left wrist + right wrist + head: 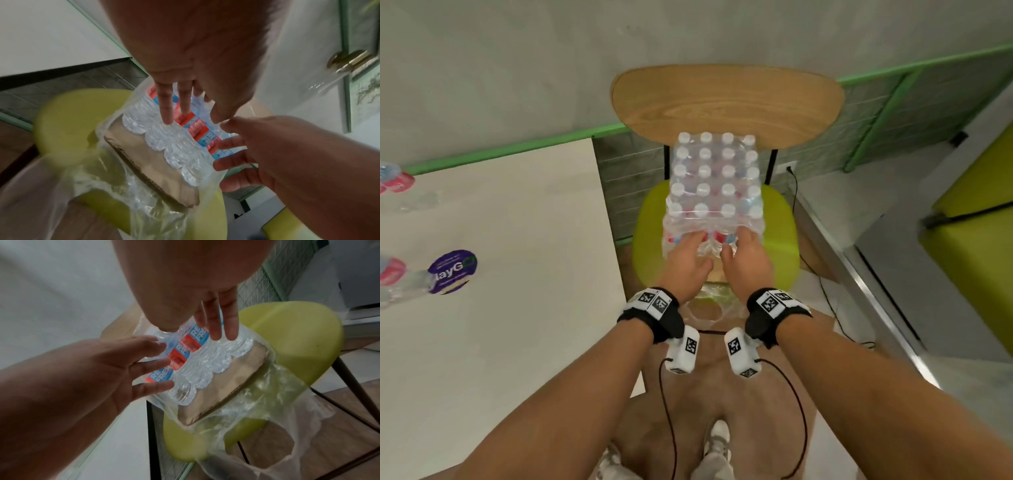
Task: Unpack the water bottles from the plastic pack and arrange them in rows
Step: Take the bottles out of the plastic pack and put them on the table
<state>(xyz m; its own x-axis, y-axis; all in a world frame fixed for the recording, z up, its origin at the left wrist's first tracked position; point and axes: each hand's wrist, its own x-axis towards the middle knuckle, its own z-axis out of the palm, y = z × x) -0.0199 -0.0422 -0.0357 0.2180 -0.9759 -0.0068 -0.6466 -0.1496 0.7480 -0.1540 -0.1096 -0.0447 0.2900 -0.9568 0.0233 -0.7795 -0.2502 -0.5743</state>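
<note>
A shrink-wrapped pack of water bottles (714, 181) with white caps and red-and-blue labels stands on a lime-green chair seat (784, 240). Its near end is torn open, and loose plastic wrap (267, 410) hangs over the seat's front edge. A cardboard tray (154, 162) lies under the bottles. My left hand (688, 257) and right hand (748, 257) are side by side at the open near face, fingers straight and spread. The left fingertips (168, 120) touch the exposed bottles; the right fingers (216, 335) lie on the bottles beside them. Neither hand grips anything.
A white table (517, 308) stands left of the chair, with bottles lying at its left edge (397, 181) (393, 281) and a purple sticker (452, 270). The wooden chair backrest (726, 102) rises behind the pack. A black cable (825, 291) runs along the floor; a green bench (979, 257) is at right.
</note>
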